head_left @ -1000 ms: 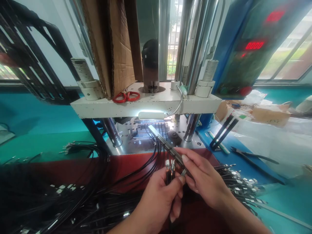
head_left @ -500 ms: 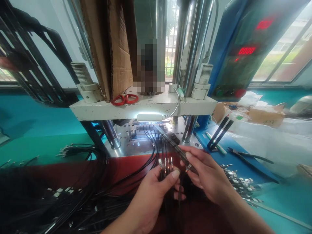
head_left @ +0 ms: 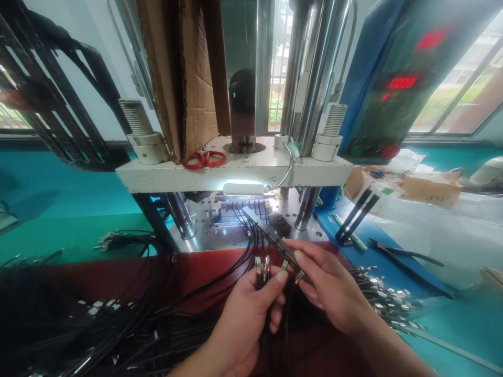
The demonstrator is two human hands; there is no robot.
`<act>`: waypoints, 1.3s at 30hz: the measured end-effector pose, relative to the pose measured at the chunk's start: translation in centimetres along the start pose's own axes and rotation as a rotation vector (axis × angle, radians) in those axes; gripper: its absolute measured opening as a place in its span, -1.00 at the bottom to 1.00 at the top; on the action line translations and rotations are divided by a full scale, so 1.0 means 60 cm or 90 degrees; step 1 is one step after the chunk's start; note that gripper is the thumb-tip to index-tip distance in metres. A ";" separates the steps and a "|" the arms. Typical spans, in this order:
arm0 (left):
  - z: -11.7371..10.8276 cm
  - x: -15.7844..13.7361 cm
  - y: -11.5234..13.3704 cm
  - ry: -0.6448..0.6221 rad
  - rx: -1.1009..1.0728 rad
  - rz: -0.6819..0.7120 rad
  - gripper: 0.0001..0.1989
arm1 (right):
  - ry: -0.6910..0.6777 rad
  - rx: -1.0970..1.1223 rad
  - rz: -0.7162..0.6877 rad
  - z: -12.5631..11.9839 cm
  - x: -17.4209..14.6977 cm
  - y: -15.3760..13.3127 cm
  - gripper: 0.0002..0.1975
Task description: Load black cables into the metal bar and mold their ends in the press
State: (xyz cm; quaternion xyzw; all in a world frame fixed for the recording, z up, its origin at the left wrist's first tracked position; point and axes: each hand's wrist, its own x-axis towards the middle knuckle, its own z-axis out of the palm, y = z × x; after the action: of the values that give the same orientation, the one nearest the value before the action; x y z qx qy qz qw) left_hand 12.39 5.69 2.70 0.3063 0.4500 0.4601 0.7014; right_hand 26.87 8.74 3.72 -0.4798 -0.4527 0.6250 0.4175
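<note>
My left hand (head_left: 253, 309) is closed around several black cables, their metal connector ends (head_left: 262, 267) standing up above the fingers. A long narrow dark tool with a pale flat tip (head_left: 271, 235) lies in the closed fingers of my right hand (head_left: 328, 283). Its tip points up and left toward the press. One metal connector (head_left: 299, 276) shows at my right fingertips, beside the tool; whether the fingers pinch it I cannot tell. Behind both hands, more black cables (head_left: 247, 251) run from the lit mould (head_left: 239, 213) on the press's metal bed.
The press's white plate (head_left: 236, 175) carries a lamp and red-handled scissors (head_left: 204, 159). Cable bundles (head_left: 129, 324) cover the left side. On the right are more connectors (head_left: 389, 293), cutting pliers (head_left: 406, 251) on a blue mat, plastic bags, and a control box with a red display (head_left: 401, 84).
My right hand has shifted slightly left, bringing the tool closer over my left hand. Fewer connector ends stand clear above my left fingers now. The camera view has moved slightly.
</note>
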 end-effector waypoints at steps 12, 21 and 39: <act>0.002 0.001 -0.005 -0.004 0.046 -0.006 -0.75 | -0.001 -0.082 0.010 0.006 -0.006 -0.002 -0.61; 0.004 0.002 -0.005 -0.006 0.059 0.006 -0.72 | -0.007 -0.132 -0.020 0.005 -0.007 -0.001 -0.65; -0.013 -0.004 0.014 -0.028 -0.037 -0.014 -0.80 | 0.023 -0.036 0.018 -0.009 0.002 -0.003 -0.68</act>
State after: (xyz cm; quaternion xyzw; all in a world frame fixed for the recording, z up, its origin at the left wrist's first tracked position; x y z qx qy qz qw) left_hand 11.33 5.81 3.17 0.2907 0.4241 0.4588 0.7247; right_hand 27.38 9.01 3.80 -0.5087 -0.4559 0.6090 0.4031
